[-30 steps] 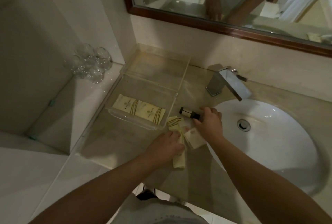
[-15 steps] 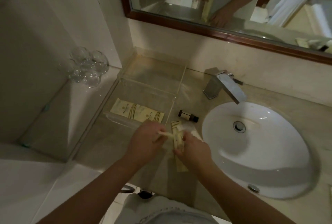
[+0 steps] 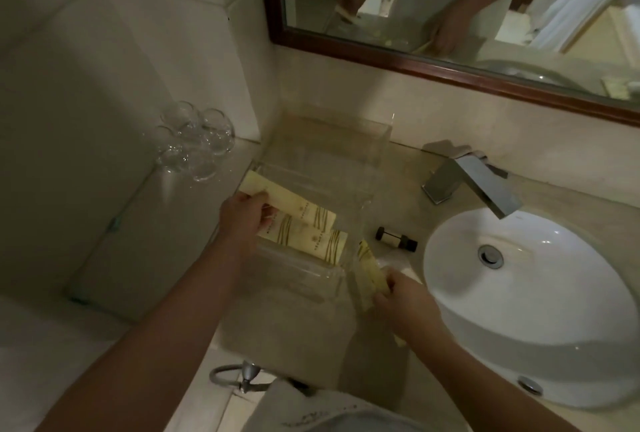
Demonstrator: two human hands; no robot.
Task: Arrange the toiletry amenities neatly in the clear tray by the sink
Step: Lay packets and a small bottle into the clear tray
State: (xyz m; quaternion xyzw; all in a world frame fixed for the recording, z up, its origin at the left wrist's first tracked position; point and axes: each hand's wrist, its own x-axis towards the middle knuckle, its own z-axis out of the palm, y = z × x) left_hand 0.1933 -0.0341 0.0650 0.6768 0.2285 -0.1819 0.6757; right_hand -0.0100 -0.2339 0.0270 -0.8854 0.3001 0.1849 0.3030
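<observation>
The clear tray [image 3: 332, 141] stands on the counter left of the sink, with two cream amenity packets [image 3: 304, 224] lying in its front part. My left hand [image 3: 244, 220] reaches into the tray and holds the left end of one of these packets. Right of the tray, my right hand [image 3: 401, 300] grips several cream packets [image 3: 369, 269] lying on the counter by the tray's front right corner. A small dark bottle [image 3: 396, 239] lies on its side between tray and sink.
The white sink basin [image 3: 540, 321] fills the right, with a square chrome faucet [image 3: 474, 179] behind it. A cluster of clear glasses [image 3: 194, 144] stands on the ledge at the left. A dark-framed mirror [image 3: 415, 61] hangs above the counter.
My left hand has moved from the loose packets into the tray, carrying a second packet there. My right hand stayed on the packets by the tray's corner.
</observation>
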